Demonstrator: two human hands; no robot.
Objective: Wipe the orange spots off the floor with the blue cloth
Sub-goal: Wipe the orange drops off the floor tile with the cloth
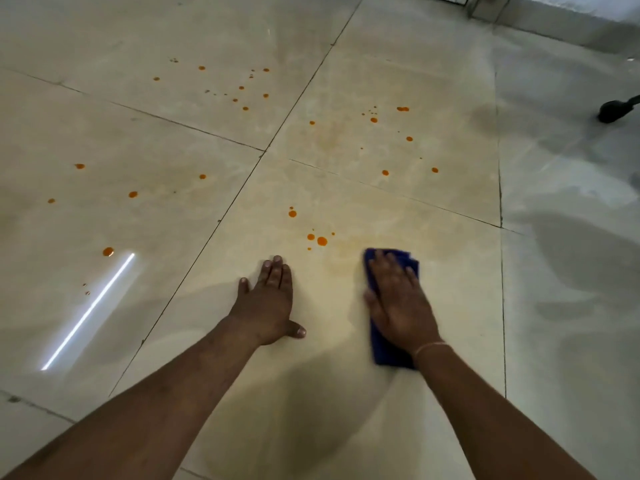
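While no container shows, I see my right hand [398, 299] spread flat, palm down, pressing the blue cloth [389, 351] onto the floor [346, 393]. Left of the cloth, my left hand [268, 303] lies open, fingers together, holding nothing. Just beyond the cloth sit orange spots [322, 241]; more scatter farther off. Both arms reach forward.

blue cloth [393, 355] mostly under right hand [398, 303], black object [618, 110] edge-cropped
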